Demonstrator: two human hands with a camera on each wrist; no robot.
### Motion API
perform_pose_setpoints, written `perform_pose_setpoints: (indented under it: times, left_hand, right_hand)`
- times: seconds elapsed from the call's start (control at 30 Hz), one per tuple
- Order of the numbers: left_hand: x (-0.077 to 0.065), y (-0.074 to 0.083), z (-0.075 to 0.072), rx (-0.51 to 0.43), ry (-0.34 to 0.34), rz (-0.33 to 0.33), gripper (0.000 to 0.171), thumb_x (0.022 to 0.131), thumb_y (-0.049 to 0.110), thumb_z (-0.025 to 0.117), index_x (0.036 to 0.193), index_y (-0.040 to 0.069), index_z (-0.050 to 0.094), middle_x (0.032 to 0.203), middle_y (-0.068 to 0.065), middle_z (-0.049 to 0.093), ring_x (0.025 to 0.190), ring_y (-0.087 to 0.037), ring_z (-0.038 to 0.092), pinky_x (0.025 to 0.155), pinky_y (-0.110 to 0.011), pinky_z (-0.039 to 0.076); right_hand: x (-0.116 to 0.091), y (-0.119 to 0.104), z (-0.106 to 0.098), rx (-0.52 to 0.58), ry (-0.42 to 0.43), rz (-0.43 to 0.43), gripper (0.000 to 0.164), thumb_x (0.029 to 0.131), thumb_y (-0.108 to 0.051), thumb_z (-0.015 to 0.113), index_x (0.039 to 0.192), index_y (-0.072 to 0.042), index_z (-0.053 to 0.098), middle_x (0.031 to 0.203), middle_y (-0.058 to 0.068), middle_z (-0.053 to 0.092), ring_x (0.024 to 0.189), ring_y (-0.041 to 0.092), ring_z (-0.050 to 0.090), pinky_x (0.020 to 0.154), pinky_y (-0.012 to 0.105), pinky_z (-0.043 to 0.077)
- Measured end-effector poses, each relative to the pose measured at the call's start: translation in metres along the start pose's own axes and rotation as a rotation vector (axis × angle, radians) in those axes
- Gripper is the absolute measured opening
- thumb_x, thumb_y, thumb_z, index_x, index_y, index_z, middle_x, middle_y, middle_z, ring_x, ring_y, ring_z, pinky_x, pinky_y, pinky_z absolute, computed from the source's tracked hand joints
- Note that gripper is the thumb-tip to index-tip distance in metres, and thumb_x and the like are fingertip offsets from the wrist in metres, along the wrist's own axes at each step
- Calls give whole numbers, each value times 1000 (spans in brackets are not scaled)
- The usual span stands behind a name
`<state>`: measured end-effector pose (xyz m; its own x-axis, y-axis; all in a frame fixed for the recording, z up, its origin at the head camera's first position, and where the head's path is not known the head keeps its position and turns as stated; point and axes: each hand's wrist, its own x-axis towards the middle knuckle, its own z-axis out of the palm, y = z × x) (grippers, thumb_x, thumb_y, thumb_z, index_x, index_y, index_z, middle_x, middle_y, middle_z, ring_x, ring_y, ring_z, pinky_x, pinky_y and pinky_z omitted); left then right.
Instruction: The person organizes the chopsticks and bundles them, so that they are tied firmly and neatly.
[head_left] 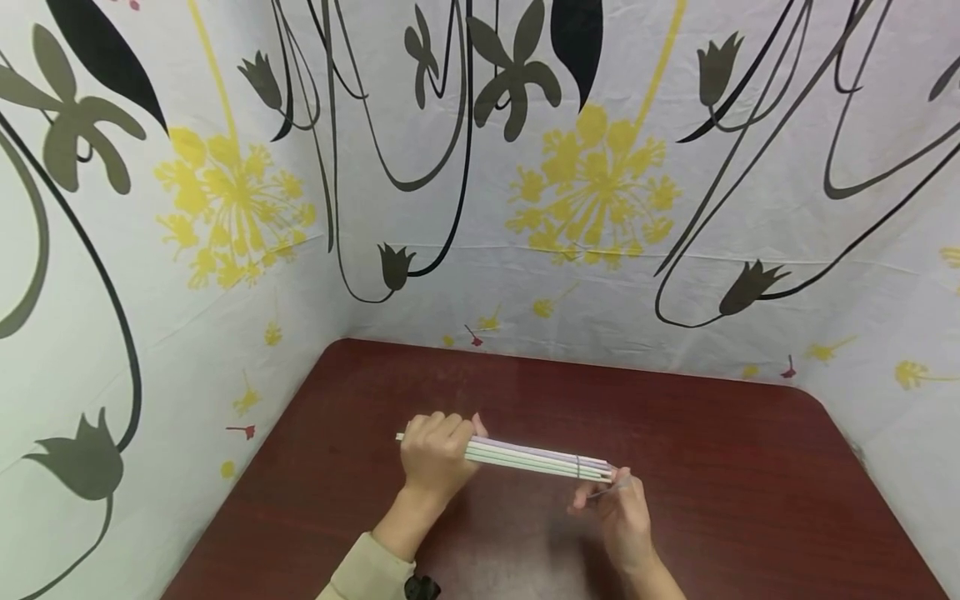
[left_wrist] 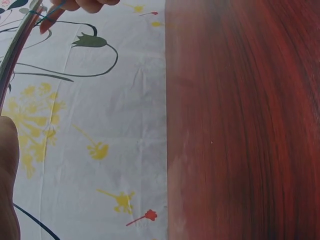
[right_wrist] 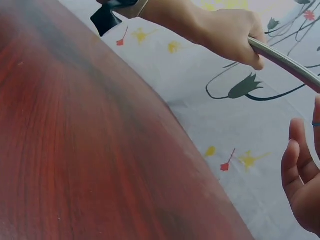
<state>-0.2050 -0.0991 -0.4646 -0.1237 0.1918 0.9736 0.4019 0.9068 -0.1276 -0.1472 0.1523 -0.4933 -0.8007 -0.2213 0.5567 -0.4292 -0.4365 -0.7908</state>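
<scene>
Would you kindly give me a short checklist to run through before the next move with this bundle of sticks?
1. Left hand wrapped firmly round the bundle of sticks: ok, its fingers curl round it.
2. Band encircling the bundle near the end by the right hand: ok, visible in the head view.
3. Thin strand clear of the right hand: not ok, it runs across the fingers.
4. Stick tips even at that end: cannot tell, fingers partly cover them.
5. Bundle raised off the table: ok, the wrist views show it held up.
</scene>
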Motion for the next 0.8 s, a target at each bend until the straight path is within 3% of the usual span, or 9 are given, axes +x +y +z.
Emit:
perform_pose_setpoints:
  times: [0.1,0.27,0.33,0.43,0.5,0.6,0.7,0.8]
  left_hand:
    - [1,2,1,-15,3,19,43,87,16,54,48,17,36,45,6,32,39,-15,32,42,-29,28]
    - [1,4,3,-22,10,31,43,86,14,54,48,17,35,45,6,31,39,-15,30,42,-28,27]
    - [0,4,3,-17,13,29,42,86,14,54,48,16,35,46,6,30,39,-16,31,42,-28,27]
    - [0,2,3,-12,4,20,42,86,14,54,48,16,36,46,6,31,39,-16,31,43,-29,28]
    - [0,2,3,-14,-6,7,42,86,15,54,48,16,36,46,6,31,39,-17,32,43,-30,29]
    - [-1,2,2,-23,-29,-18,41,86,16,53,48,16,37,45,6,33,39,-16,33,43,-30,29]
    - [-2,3,1,-32,-68,-47,41,87,17,52,48,16,39,44,6,36,39,-16,34,43,-30,31]
    - [-2,4,0,-43,-121,-84,40,86,17,53,48,17,43,44,5,39,39,-15,35,44,-30,32]
  right_hand:
    - [4,-3,0,-102,41,11,55,109,-15,19,109,-14,74,81,-5,71,67,10,66,64,29,55]
    - [9,-6,6,-354,95,93,32,101,2,41,102,2,73,76,0,73,56,19,66,59,32,55]
    - [9,-7,9,-403,120,153,24,99,4,47,98,8,71,69,2,71,55,21,66,59,33,56]
    - [11,-6,14,-408,169,245,18,98,3,53,91,7,70,62,2,68,54,20,66,60,32,56]
    - [11,-6,14,-376,180,275,19,97,3,55,88,2,72,62,0,68,53,19,67,59,32,56]
    - [11,-4,12,-276,133,249,27,96,6,54,89,-10,75,65,-3,69,54,15,67,58,32,57]
    - [8,1,9,-84,81,208,34,96,8,52,95,-17,75,71,-6,71,60,8,67,59,28,57]
    - [2,9,8,143,103,203,34,96,8,52,106,-18,71,78,-8,71,68,3,66,60,21,55]
